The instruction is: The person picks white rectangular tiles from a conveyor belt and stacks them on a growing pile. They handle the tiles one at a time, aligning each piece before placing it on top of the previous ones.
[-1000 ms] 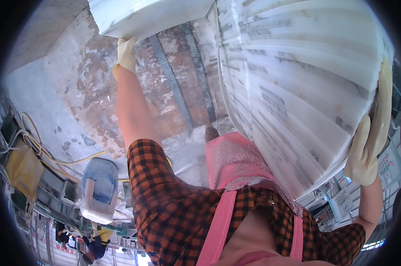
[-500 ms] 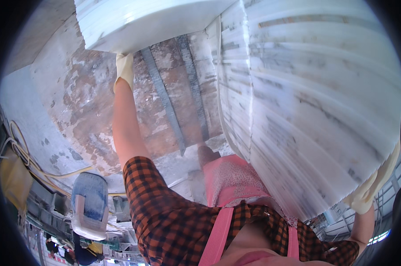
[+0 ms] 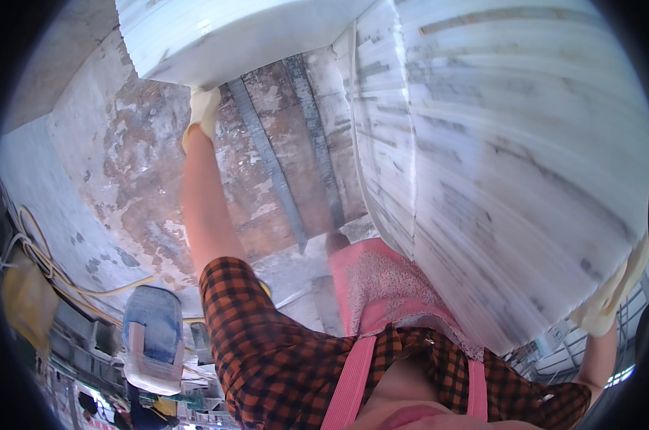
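Note:
A big bundle of thin white strips streaked with grey point(image 3: 511, 165) fills the right side and reaches down to my chest. Its smooth pale end point(image 3: 245, 50) spans the top. My left hand point(image 3: 205, 111), in a cream glove, is closed at the lower edge of that end, arm stretched out; its fingertips are hidden behind the edge. On the bundle's far right edge, my right hand point(image 3: 598, 312), also in a cream glove, grips the side, with its fingers partly hidden. A pink speckled apron point(image 3: 389, 283) hangs in front of me, touching the bundle.
Below lies a worn, stained brown board point(image 3: 159, 179) with two grey strips point(image 3: 271, 161) across it. A blue-and-white stool-like seat point(image 3: 152, 330) stands at lower left, near coiled yellowish hoses point(image 3: 45, 244) and a yellow cloth-like thing point(image 3: 29, 297). People and racks show small at the bottom left.
Both hands keep their places on the bundle. The view has shifted slightly, so the stool sits a little lower and further right, and the apron has swung slightly.

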Motion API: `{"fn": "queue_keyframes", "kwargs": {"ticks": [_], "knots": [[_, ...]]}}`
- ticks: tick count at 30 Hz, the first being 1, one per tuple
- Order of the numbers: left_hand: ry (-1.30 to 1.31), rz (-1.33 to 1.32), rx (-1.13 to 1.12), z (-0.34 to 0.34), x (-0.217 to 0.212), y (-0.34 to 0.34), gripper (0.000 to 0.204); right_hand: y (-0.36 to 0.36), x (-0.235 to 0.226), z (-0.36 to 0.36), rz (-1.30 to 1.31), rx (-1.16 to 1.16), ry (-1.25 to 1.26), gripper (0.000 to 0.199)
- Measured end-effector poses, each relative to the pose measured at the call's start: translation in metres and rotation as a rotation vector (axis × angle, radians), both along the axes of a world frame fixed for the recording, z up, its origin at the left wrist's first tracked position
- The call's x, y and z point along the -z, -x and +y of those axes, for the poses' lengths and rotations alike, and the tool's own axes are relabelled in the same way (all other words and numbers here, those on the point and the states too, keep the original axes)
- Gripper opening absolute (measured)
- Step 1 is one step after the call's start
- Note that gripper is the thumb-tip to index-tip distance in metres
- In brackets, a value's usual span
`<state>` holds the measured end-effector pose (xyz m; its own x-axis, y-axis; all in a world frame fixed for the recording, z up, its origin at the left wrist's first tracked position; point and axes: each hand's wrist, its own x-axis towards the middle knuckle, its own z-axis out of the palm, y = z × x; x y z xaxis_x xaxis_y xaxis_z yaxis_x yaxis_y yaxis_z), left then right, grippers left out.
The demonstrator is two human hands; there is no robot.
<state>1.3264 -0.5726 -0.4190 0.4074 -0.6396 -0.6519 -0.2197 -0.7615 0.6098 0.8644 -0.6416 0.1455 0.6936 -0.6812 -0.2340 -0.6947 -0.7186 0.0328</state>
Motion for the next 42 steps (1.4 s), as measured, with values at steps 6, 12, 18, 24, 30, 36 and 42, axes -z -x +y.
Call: {"fn": "queue_keyframes", "kwargs": {"ticks": [6, 12, 18, 24, 30, 36, 42], "knots": [[-0.125, -0.346, 0.048, 0.055, -0.044, 0.135, 0.059, -0.026, 0.002, 0.002, -0.131, -0.008, 0.056, 0.051], [-0.075, 0.038, 0.118, 0.239, -0.121, 0.295, 0.029, -0.084, -0.008, 0.013, -0.294, 0.111, -0.048, 0.045], [-0.157, 0.453, -0.249, 0.250, -0.157, 0.264, 0.035, -0.054, -0.007, 0.020, -0.420, 0.049, -0.044, 0.052], [0.245, 0.749, -0.264, 0.150, -0.145, 0.229, 0.051, -0.049, 0.008, 0.025, -0.456, 0.164, -0.078, 0.042], [0.045, 0.971, -0.312, 0.021, -0.150, 0.250, 0.065, -0.049, 0.013, 0.022, -0.389, 0.099, -0.074, 0.043], [0.141, 0.877, -0.157, 0.009, -0.202, 0.296, 0.069, -0.032, 0.009, 0.021, -0.384, 0.093, -0.084, 0.045], [0.376, 0.534, -0.100, 0.013, -0.161, 0.299, 0.060, -0.040, 0.007, 0.014, -0.409, 0.088, -0.049, 0.047]]}}
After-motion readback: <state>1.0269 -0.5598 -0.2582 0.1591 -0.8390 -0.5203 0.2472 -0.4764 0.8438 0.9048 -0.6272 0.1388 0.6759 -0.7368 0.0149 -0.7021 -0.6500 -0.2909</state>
